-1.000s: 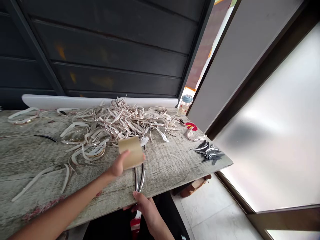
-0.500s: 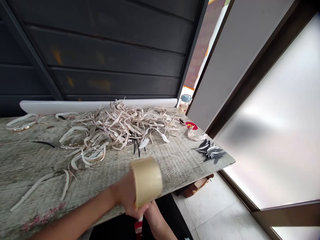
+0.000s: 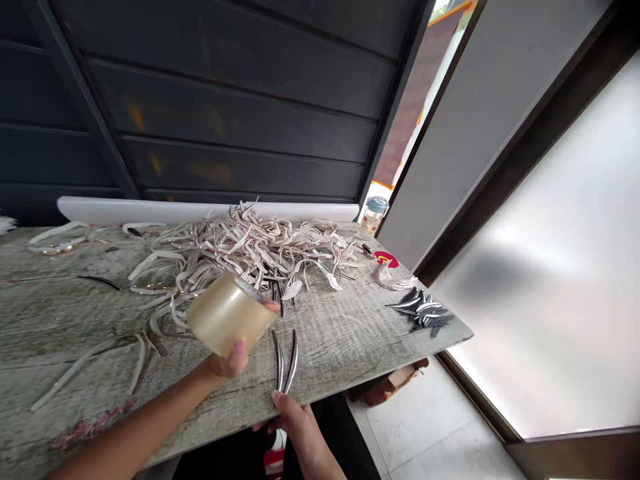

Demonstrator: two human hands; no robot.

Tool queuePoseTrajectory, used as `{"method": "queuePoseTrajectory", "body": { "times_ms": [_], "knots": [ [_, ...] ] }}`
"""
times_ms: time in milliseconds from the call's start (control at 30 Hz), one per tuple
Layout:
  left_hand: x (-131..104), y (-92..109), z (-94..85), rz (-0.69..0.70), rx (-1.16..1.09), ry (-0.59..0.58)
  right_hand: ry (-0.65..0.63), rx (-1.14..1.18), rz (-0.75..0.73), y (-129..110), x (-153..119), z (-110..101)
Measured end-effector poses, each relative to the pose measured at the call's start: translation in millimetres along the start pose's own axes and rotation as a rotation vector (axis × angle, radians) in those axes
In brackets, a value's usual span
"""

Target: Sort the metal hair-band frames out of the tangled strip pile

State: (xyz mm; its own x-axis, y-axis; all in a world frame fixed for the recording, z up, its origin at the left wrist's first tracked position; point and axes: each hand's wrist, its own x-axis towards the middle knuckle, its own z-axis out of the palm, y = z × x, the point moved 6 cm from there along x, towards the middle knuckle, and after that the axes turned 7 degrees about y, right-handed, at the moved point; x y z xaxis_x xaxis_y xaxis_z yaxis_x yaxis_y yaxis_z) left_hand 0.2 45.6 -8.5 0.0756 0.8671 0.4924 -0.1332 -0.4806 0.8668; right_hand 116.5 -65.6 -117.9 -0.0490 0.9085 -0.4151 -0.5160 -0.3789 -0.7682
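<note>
A wide roll of clear yellowish tape (image 3: 227, 317) is gripped in my left hand (image 3: 233, 360), raised over the table's near-middle part. At the table's front edge my right hand (image 3: 295, 417) pinches the lower ends of two thin curved black-and-silver strips (image 3: 285, 363), which fan apart upward in a V. Beyond the tape roll lies a large tangled heap of white and rose-gold curved strips (image 3: 250, 243), with a few black strips poking out at its near side.
The weathered wooden table (image 3: 340, 340) bears a pile of black strips (image 3: 425, 310) and a bundle of pale strips (image 3: 393, 277) at the right. A lidded bottle (image 3: 373, 217) stands at the back corner. A white roll (image 3: 310, 212) lies along the dark panelled wall.
The tape roll has moved left and up with my left hand, away from my right hand. Two dark strips now show, pinched by my right hand. The view has shifted slightly.
</note>
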Motion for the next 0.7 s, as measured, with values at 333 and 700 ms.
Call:
{"method": "queuePoseTrajectory", "body": {
  "times_ms": [333,700],
  "knots": [
    [6,3,53.8,-0.17,0.23,-0.499,-0.057,-0.012,0.008,1,2,-2],
    [5,5,3.2,-0.035,-0.123,-0.019,-0.277,-0.065,0.052,-10,-7,6]
  ]
}}
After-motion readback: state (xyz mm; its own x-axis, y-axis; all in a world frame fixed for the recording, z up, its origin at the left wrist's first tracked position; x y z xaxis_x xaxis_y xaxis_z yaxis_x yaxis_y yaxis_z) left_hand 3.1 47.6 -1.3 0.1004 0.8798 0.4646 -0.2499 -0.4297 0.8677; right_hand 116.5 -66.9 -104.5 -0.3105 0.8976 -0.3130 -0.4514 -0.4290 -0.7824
